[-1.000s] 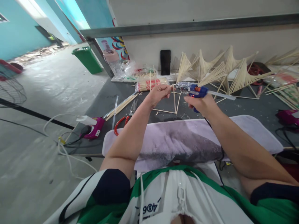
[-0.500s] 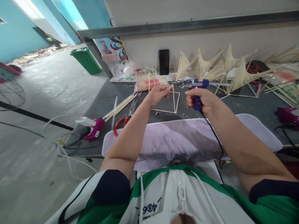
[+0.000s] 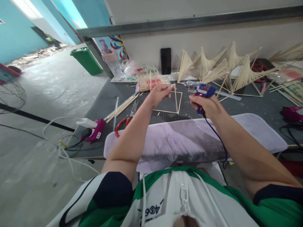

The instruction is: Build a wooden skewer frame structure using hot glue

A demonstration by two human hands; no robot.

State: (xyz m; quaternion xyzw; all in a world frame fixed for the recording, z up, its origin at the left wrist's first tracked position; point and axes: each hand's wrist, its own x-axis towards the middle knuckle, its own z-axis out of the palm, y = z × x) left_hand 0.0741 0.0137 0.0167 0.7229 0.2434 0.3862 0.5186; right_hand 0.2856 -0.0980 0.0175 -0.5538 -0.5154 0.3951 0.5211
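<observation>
My left hand (image 3: 161,94) pinches the top end of a thin wooden stick frame (image 3: 180,102), whose lower corner rests on the dark table. Part of the frame is hidden behind that hand and forearm. My right hand (image 3: 205,104) is wrapped round the handle of a blue glue gun (image 3: 205,90), its foil-covered nozzle pointing left toward the frame, with a gap between. A clear glue stick (image 3: 229,95) juts from the gun's back, and a black cable hangs below it.
Red-handled scissors (image 3: 121,126), loose sticks (image 3: 123,107) and a magenta power socket (image 3: 96,130) lie to the left. Behind stand a phone (image 3: 165,61), a wrapped stick bundle (image 3: 151,84) and fan-shaped stick models (image 3: 205,67). A pale mat (image 3: 175,138) covers the front edge.
My right hand has shifted slightly right, and the glue gun has tilted, its back end now lower. My left hand stays almost still at the top of the frame.
</observation>
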